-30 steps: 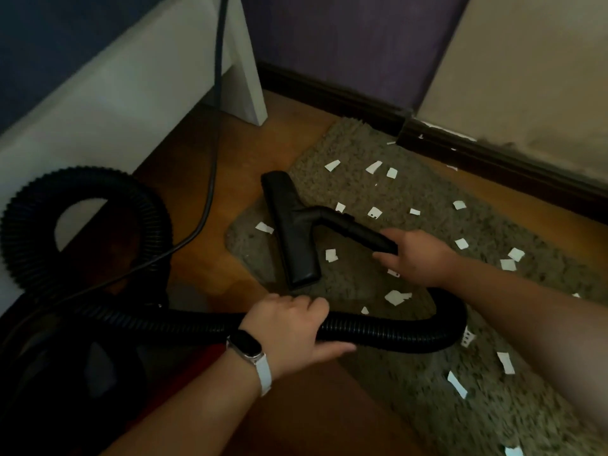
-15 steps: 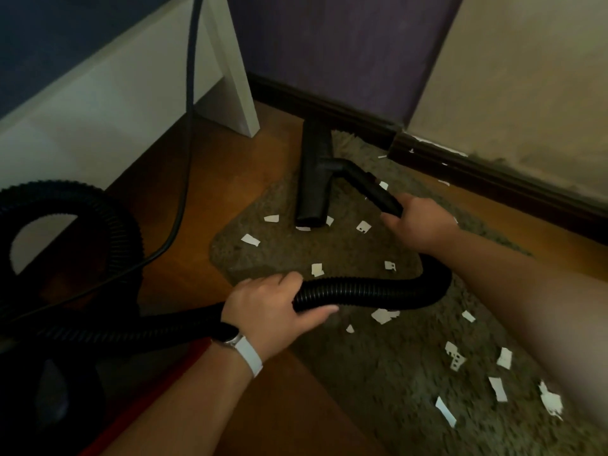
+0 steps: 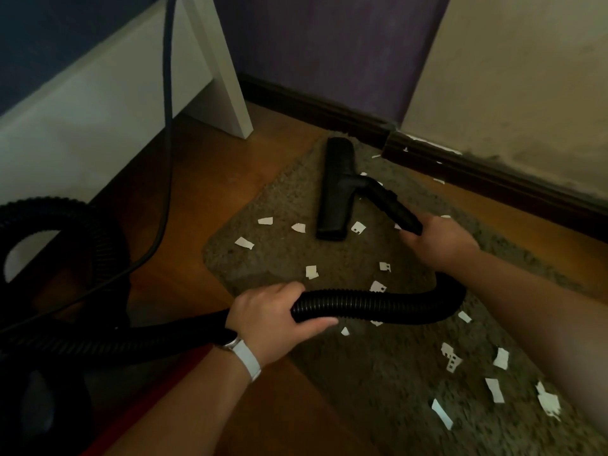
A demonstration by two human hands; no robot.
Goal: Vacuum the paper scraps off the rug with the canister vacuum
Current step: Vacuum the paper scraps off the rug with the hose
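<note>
I've pushed the floor nozzle (image 3: 335,192) out to the rug's (image 3: 378,383) far edge. Right hand (image 3: 441,240) has its fingers wrapped round the wand (image 3: 391,205) to steer. Left hand (image 3: 276,319) grips the hose (image 3: 378,306), probably to keep it off the paper scraps (image 3: 311,271) just past those fingers.

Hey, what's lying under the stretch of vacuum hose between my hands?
The rug, with paper scraps poking out on both sides of the hose: one at its far edge, another at its near edge. Anything directly beneath the hose is covered.
</note>
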